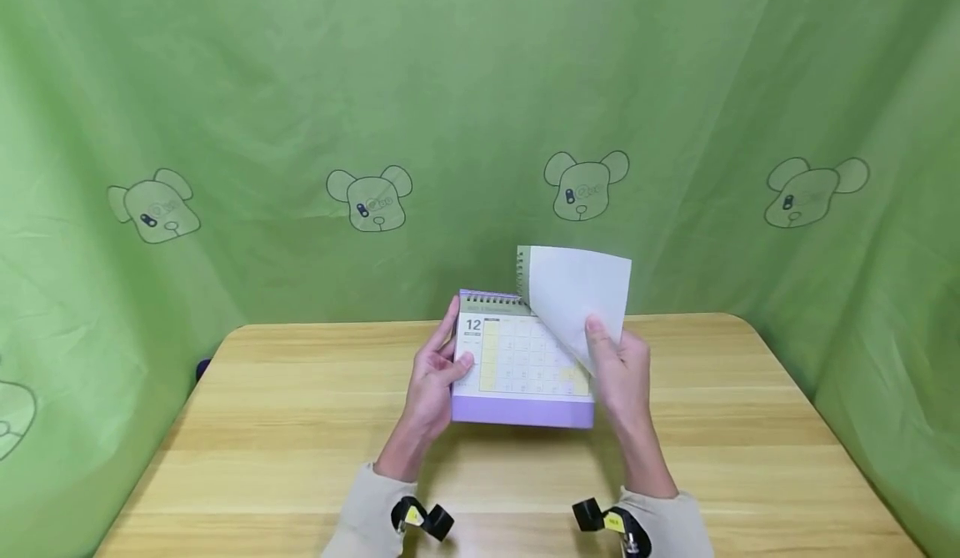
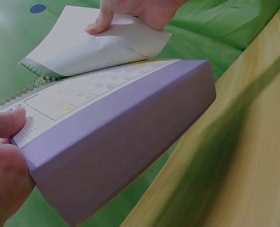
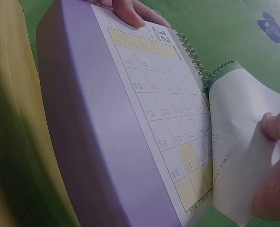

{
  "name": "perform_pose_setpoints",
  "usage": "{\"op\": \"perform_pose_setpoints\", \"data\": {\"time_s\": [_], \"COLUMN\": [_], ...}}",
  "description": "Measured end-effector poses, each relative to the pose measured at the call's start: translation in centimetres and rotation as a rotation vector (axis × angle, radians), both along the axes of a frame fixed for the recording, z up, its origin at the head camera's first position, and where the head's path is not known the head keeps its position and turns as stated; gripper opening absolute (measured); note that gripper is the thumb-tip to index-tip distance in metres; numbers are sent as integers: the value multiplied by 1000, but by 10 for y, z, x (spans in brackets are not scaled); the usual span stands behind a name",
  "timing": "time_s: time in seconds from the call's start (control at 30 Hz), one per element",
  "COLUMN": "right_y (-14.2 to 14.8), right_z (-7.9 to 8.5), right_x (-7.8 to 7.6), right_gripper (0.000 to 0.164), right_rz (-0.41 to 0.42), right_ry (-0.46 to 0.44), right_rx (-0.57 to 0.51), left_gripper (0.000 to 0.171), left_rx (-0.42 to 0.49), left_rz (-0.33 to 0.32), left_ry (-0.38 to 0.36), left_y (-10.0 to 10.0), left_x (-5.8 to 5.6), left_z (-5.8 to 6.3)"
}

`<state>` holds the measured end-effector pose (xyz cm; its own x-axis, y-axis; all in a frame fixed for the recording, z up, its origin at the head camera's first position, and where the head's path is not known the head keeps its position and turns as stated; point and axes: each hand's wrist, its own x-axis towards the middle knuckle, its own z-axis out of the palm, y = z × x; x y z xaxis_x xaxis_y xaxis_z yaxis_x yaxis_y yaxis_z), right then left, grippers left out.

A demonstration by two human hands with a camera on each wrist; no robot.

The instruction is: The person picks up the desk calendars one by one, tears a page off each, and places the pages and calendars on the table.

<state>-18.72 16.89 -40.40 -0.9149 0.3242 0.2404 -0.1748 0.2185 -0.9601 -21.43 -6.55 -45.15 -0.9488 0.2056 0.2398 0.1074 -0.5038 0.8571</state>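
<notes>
A purple desk calendar (image 1: 521, 410) is held up over the table, its front page (image 1: 510, 358) showing 12 and a date grid. My left hand (image 1: 431, 381) grips its left side, thumb on the front. My right hand (image 1: 627, 379) pinches a white sheet (image 1: 573, 283), thumb on its blank-looking face. This sheet stands bent up at the right, its green punched edge off most of the wire coil (image 3: 191, 54); in the right wrist view that edge comes close to the coil's far end. Small print shows low on the sheet in both wrist views.
A light wood table (image 1: 300, 441) lies beneath the hands. Behind and beside it hangs a green curtain (image 1: 465, 82) with printed bear heads. Black wrist cameras (image 1: 588, 515) sit at both sleeves.
</notes>
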Motion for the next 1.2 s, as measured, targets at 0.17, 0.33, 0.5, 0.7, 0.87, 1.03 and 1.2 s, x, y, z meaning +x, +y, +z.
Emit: {"op": "perform_pose_setpoints", "data": {"time_s": [0.17,0.33,0.5,0.7,0.87,1.03,1.2], "right_y": [-1,1,5,2,-4,-8,-9], "right_z": [0,1,3,4,4,0,-7], "right_x": [-1,-1,-2,1,3,0,-10], "right_gripper": [47,53,55,49,34,22,38], "right_rz": [-20,-51,-74,-56,-38,-31,69], "right_ry": [-14,-97,-137,-68,77,291,556], "right_rx": [-38,-96,-185,-151,-5,259,450], "left_gripper": [80,80,80,79,79,79,80], "left_rx": [11,21,26,41,52,68,96], "left_rz": [-6,-12,-16,4,7,32,43], "left_ry": [-8,-21,-28,-52,-60,-71,-82], "left_y": [2,3,3,0,-3,-8,-13], "left_x": [0,1,1,1,0,-2,-4], "left_z": [0,0,-1,0,2,4,6]}}
